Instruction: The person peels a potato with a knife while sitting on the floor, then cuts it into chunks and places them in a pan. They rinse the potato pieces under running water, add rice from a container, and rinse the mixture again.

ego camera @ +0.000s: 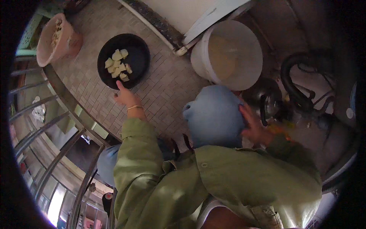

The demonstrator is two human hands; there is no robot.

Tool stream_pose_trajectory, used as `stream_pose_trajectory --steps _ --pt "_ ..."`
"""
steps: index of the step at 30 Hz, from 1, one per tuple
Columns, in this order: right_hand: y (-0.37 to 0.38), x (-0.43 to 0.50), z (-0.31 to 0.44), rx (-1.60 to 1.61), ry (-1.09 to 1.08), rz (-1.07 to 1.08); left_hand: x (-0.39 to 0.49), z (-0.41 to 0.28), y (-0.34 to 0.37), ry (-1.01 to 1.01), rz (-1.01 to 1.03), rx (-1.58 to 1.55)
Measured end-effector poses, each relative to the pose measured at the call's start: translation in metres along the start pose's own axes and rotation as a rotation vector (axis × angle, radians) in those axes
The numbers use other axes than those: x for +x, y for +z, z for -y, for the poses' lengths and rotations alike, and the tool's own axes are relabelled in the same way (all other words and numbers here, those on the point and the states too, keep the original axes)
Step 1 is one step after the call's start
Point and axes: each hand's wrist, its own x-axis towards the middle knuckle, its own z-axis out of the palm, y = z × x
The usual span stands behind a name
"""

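A round black pan or basin (138, 55) stands on the tiled floor and holds several pale, cut chunks of food (116, 68). My left hand (128, 98), with a bracelet at its wrist, is at the near rim of this vessel, thumb towards the chunks. A small dark spot shows by its fingers; whether they hold something is unclear. My right hand (254, 124) is slightly blurred, its fingers spread against the side of my bent knee in blue cloth (216, 117), with nothing seen in it.
Beyond my knee stands a white bucket (200, 58) with yellowish contents. A pink bucket (75, 43) with scraps is at the upper left. Metal railings (61, 143) run along the left. On the right are a shiny metal pot or kettle (267, 96) and a black curved hose (288, 74).
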Motion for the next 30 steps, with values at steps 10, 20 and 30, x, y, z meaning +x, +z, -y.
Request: stream_pose_trajectory --steps 10,20,30 --pt "-0.027 0.173 -0.142 -0.045 0.865 -0.311 -0.013 0.005 -0.006 -0.331 0.443 -0.090" --pt "-0.015 0.187 -0.255 -1.185 0.168 -0.007 0.036 0.010 -0.002 -0.092 0.392 -0.276" --pt "0.081 0.188 -0.237 -1.348 -0.041 0.081 -0.001 -0.120 -0.039 -0.126 0.533 -0.022"
